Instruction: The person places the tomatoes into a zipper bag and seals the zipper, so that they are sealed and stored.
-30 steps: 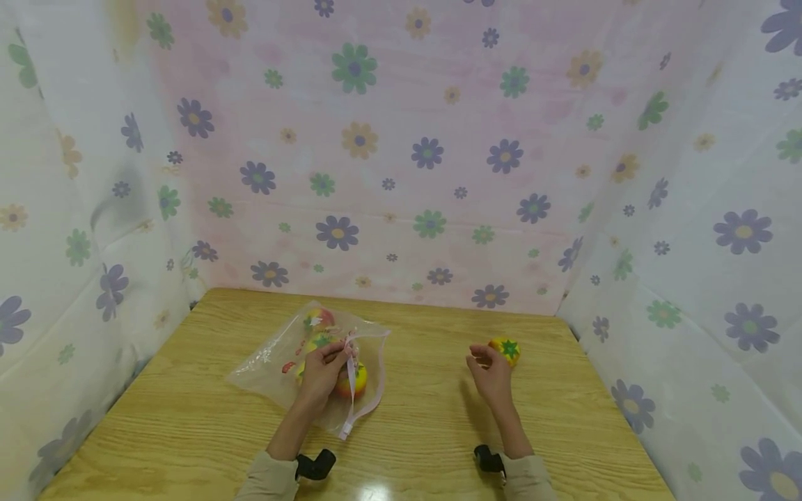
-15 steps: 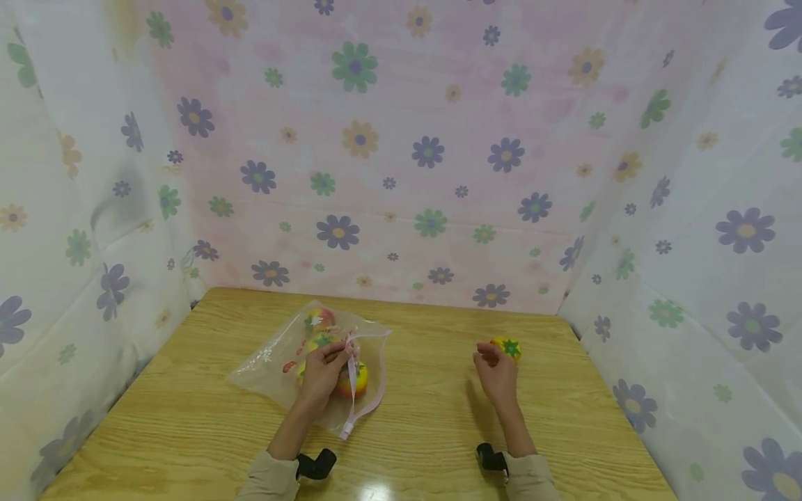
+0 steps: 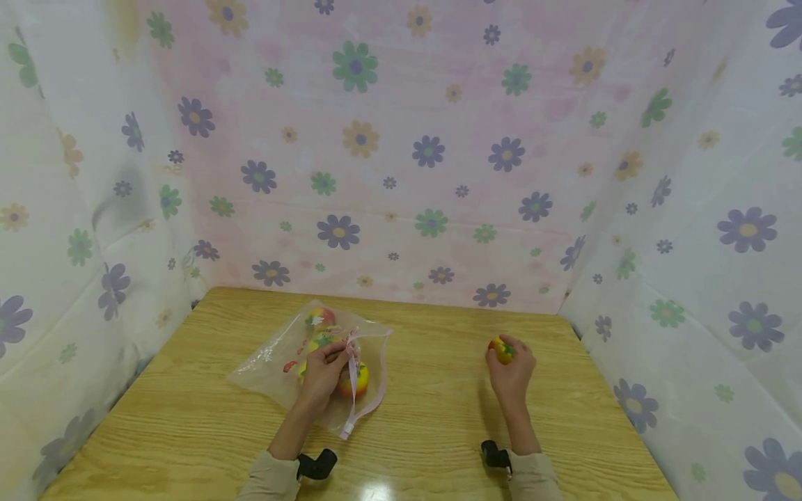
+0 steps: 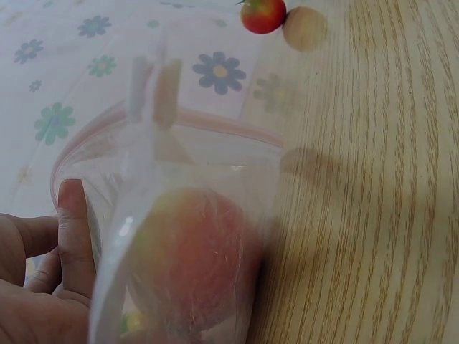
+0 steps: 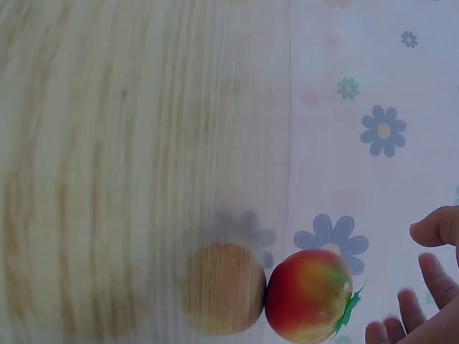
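My left hand (image 3: 324,372) pinches the upper layer of a clear slider zip bag (image 3: 269,362) near its pink-edged mouth, which stands partly open toward the right. Inside the bag lie several red-and-yellow tomatoes (image 3: 354,381); one bagged tomato (image 4: 193,258) shows blurred through the plastic in the left wrist view. On the right side of the table, my right hand (image 3: 512,372) is at a loose tomato (image 3: 502,350), thumb and fingers spread either side of it. In the right wrist view this tomato (image 5: 310,295) rests on the table, with a gap to the right hand (image 5: 430,287).
The wooden table (image 3: 432,403) is glossy and mirrors the tomato. A flowered cloth (image 3: 388,181) rises behind it and on both sides. The bag's white slider (image 3: 347,430) lies toward the front. Each wrist carries a black camera mount (image 3: 318,465).
My right hand has moved right and spread its thumb and fingers about the loose tomato. The left hand and bag have hardly moved.
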`<state>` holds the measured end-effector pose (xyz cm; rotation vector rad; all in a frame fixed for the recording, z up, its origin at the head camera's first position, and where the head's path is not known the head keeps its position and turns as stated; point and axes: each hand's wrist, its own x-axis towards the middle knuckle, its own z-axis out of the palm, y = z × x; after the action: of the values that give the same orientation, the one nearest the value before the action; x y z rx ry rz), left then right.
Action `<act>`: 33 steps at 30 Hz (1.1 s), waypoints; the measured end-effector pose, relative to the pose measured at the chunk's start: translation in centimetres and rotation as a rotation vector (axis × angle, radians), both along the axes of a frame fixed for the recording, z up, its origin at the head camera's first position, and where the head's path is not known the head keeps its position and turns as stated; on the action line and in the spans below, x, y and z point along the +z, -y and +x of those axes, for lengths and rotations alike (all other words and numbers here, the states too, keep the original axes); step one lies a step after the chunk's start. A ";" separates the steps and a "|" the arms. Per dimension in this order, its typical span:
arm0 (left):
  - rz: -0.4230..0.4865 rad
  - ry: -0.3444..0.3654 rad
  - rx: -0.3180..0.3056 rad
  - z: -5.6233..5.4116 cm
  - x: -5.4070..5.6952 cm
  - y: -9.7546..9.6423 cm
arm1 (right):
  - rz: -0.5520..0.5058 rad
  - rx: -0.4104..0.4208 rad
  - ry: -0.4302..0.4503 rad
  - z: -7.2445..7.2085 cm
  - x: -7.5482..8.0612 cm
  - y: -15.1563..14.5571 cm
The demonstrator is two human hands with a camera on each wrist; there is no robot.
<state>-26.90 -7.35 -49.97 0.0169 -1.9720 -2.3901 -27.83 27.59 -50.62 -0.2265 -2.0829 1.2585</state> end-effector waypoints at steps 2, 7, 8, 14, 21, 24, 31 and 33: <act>-0.003 -0.001 -0.002 0.0 0.0 0.0 | 0.005 -0.031 -0.001 0.0 0.0 -0.2; -0.012 0.000 -0.002 0.0 -0.1 0.0 | 0.000 -0.059 0.133 0.0 0.0 -0.8; -0.012 0.000 -0.001 0.0 -0.1 0.0 | -0.003 -0.051 0.170 0.1 0.0 -0.9; -0.013 0.007 0.002 0.0 -0.1 0.0 | -0.010 0.038 0.361 0.2 0.1 -1.7; -0.007 0.005 -0.003 0.3 0.4 -0.1 | -0.044 0.110 0.481 -0.3 -0.1 -1.9; -0.005 0.007 0.002 0.3 0.4 -0.1 | -0.052 0.113 0.488 -0.5 -0.2 -1.8; -0.001 0.009 -0.002 0.4 0.6 -0.1 | -0.089 0.106 0.491 -0.9 -0.4 -1.8; 0.001 0.004 -0.003 0.4 0.6 0.0 | -0.094 0.110 0.492 -1.1 -0.6 -1.8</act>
<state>-26.46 -7.31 -49.41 0.0183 -1.9734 -2.3954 -28.89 29.42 -51.20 -0.5137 -2.4760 1.4810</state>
